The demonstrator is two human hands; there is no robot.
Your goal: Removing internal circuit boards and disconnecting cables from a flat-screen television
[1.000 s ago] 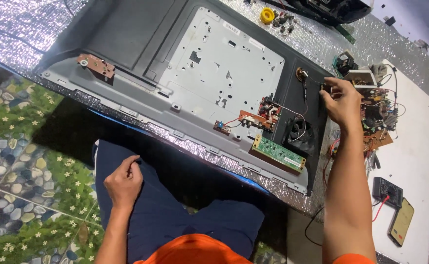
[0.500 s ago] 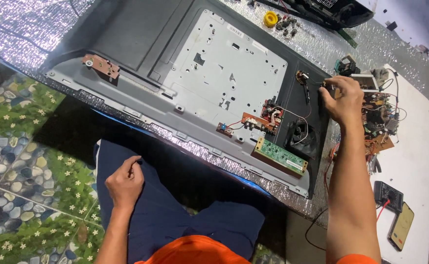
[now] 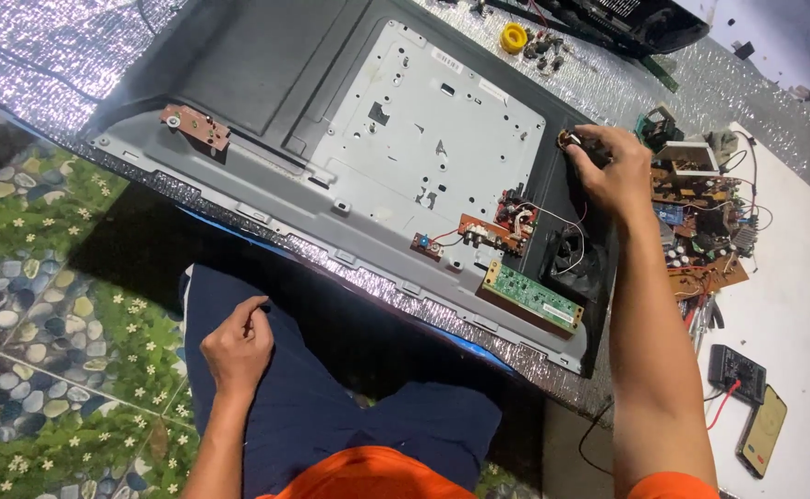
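Grey plastic panel back (image 3: 266, 83) carries a flat metal plate (image 3: 423, 120); right hand (image 3: 613, 171) pinches a small round part (image 3: 569, 140), left hand (image 3: 237, 346) rests loosely curled, holding nothing, on a thigh.

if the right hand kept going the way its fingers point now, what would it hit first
The right hand points up-left across the open TV back. It is already at a small round part; beyond that comes the grey metal plate, though its height above it is unclear.
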